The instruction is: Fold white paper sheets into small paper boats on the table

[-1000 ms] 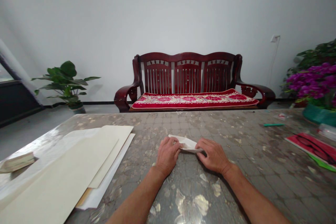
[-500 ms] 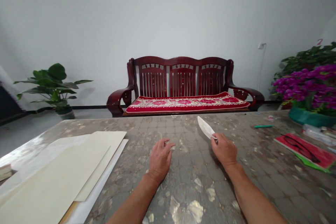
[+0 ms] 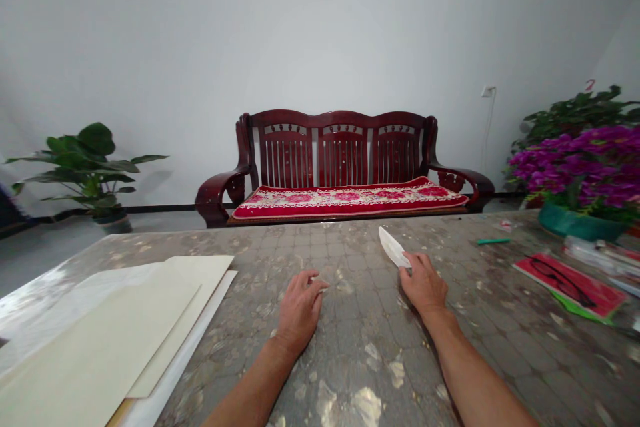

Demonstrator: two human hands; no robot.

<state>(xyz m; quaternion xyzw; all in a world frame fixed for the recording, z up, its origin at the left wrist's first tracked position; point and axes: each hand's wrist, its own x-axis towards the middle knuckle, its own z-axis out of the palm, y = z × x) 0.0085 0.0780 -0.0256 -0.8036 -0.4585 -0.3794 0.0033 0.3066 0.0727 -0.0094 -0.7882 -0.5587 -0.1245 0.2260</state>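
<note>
Pinching the near end of a folded white paper [image 3: 393, 247], the right hand [image 3: 423, 285] rests on the desk [image 3: 350, 340] right of centre. The paper looks light and soft; take it by the thicker crease. The left hand [image 3: 300, 305] lies loosely curled, holding nothing visible.

- Left hand [image 3: 300, 307]: palm down, knuckles up, just behind its own curled fingers [image 3: 313, 285], whose tips draw together and point right.
- Right hand [image 3: 424, 283]: palm down, angled forward and left, behind its bunched fingers [image 3: 417, 265], which bend over at the tips.
- The two sets of fingers face each other, well apart.
- Left wrist [image 3: 289, 340] lies behind the left fingers, right wrist [image 3: 436, 315] behind the right fingers; both are bare.
- Left forearm [image 3: 247, 380] and right forearm [image 3: 480, 373] run back from the fingers, spreading apart toward the bottom of the view.
</note>
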